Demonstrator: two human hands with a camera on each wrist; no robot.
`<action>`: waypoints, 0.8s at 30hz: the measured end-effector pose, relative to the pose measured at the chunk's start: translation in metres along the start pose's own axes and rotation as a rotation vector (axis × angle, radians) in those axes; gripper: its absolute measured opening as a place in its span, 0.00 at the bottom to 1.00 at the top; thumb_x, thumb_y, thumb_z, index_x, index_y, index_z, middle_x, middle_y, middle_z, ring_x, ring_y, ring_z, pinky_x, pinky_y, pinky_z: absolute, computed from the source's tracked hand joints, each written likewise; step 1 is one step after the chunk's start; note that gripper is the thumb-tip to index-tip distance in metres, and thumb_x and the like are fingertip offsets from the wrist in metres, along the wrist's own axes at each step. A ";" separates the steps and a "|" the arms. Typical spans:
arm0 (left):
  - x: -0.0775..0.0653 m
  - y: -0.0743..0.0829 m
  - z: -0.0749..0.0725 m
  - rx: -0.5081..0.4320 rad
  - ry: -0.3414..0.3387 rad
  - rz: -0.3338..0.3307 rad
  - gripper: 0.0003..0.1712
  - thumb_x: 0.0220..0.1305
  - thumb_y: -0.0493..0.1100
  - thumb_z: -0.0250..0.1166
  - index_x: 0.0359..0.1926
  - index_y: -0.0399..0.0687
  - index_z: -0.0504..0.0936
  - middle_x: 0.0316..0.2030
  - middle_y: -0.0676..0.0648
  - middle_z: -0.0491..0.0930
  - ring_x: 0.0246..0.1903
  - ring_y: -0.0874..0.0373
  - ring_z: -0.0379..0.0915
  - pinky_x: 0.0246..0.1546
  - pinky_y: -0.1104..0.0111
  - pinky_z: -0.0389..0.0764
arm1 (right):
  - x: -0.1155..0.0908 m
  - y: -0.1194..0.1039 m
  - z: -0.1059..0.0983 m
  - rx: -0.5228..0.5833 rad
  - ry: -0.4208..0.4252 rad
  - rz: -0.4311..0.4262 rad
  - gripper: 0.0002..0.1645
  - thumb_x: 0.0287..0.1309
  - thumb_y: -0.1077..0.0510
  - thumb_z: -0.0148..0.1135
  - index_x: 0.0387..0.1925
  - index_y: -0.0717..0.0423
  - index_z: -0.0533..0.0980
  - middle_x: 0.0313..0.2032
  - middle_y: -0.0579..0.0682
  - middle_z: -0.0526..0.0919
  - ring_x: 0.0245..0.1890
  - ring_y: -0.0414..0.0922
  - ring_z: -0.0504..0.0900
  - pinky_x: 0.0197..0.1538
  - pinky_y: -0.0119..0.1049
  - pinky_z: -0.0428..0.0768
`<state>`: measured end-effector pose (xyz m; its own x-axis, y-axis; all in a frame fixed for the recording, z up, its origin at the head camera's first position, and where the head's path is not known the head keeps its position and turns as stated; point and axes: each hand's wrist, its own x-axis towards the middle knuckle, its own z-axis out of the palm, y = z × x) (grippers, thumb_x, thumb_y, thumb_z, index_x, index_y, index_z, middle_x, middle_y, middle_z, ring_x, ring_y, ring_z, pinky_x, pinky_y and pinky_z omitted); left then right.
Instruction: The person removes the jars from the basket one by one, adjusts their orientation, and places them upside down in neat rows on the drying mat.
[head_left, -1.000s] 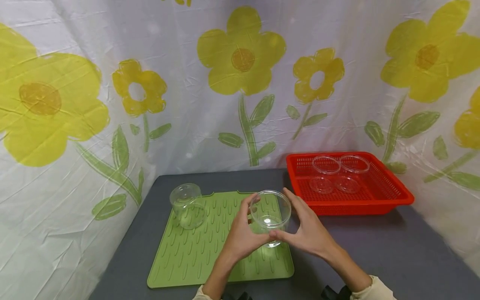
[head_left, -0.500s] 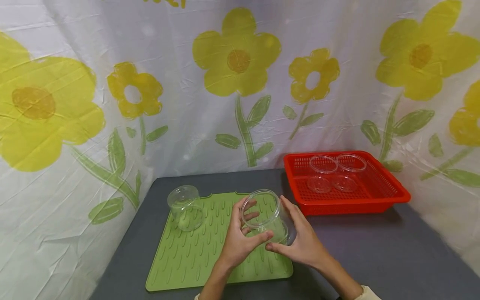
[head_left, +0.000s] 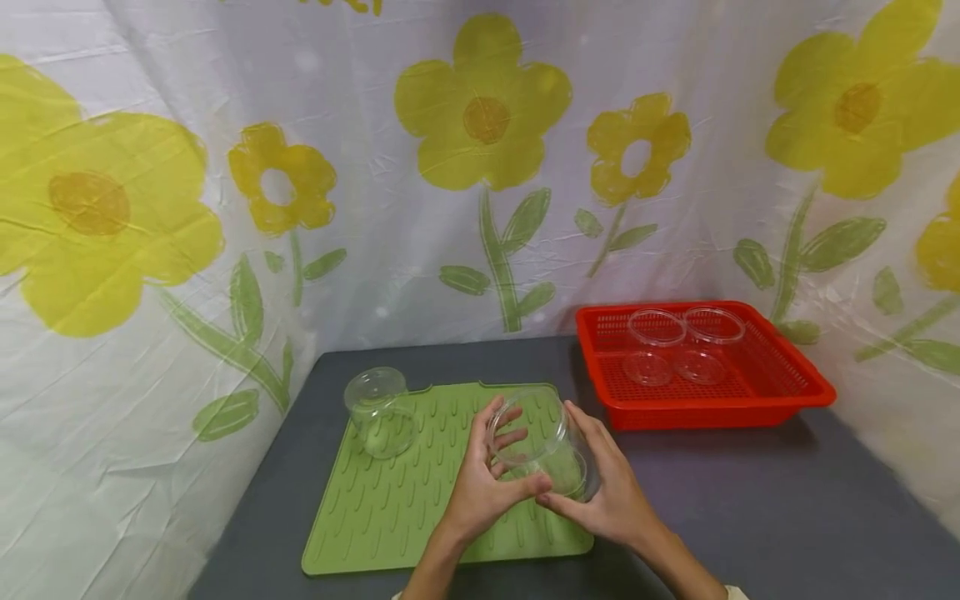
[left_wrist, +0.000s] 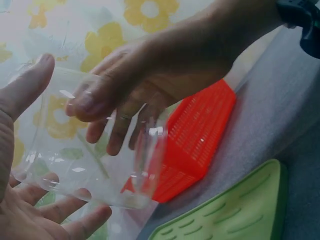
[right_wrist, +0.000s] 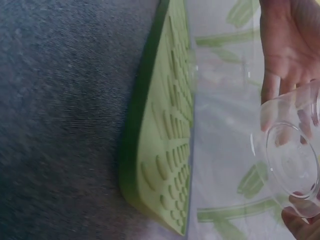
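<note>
My head camera looks forward and down across the table (head_left: 750, 500) to the curtain (head_left: 367, 283). Both wrist cameras sit close to the cup (head_left: 536, 446), views tipped sideways; the left shares the basket (head_left: 705, 419) with my head view. All three share cup and mat (head_left: 375, 521).

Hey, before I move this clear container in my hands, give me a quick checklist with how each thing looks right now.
1. Two-handed hold: ok. Your left hand and right hand both grip the held container.
2. Held container upright: not ok. It is tilted.
3. Room on the green mat: ok. Another container stands near its far left corner, leaving bare surface.
4. Room in the red basket: likely ok. Two clear containers stand inside, with bare floor to their right.
5. Held container free of moisture: cannot tell. Reflections obscure it.
</note>
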<state>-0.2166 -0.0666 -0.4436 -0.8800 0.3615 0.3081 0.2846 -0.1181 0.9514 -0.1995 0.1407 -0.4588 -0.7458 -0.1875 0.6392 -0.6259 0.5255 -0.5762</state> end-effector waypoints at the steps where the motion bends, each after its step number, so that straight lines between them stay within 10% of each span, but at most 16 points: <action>1: 0.000 0.001 0.000 0.000 -0.008 0.003 0.62 0.56 0.51 0.79 0.80 0.66 0.46 0.77 0.46 0.58 0.71 0.43 0.65 0.65 0.46 0.75 | -0.001 0.000 0.000 -0.006 -0.002 0.002 0.69 0.38 0.50 0.87 0.79 0.48 0.56 0.66 0.48 0.74 0.63 0.40 0.73 0.59 0.49 0.79; 11: -0.002 0.015 -0.007 0.250 -0.037 0.033 0.65 0.51 0.51 0.81 0.80 0.73 0.47 0.78 0.51 0.56 0.73 0.46 0.61 0.63 0.47 0.75 | -0.016 0.007 0.004 -0.023 -0.010 -0.057 0.70 0.36 0.46 0.88 0.78 0.51 0.58 0.67 0.47 0.73 0.63 0.45 0.75 0.67 0.22 0.68; 18: 0.006 0.031 -0.009 0.638 -0.130 0.124 0.57 0.51 0.63 0.78 0.77 0.77 0.56 0.75 0.60 0.60 0.74 0.54 0.60 0.65 0.46 0.74 | -0.021 0.011 0.003 -0.151 -0.029 -0.116 0.70 0.35 0.42 0.88 0.77 0.52 0.60 0.67 0.49 0.73 0.66 0.44 0.72 0.66 0.32 0.74; 24: 0.007 0.042 -0.009 0.788 -0.178 0.158 0.43 0.54 0.66 0.75 0.70 0.71 0.71 0.70 0.57 0.70 0.70 0.56 0.67 0.63 0.48 0.77 | -0.024 0.011 0.004 -0.232 -0.019 -0.167 0.69 0.34 0.39 0.87 0.76 0.53 0.62 0.66 0.50 0.75 0.63 0.46 0.74 0.65 0.32 0.73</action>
<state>-0.2140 -0.0778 -0.4015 -0.7529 0.5437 0.3708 0.6415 0.4806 0.5979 -0.1895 0.1481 -0.4828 -0.6424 -0.3020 0.7044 -0.6733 0.6614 -0.3304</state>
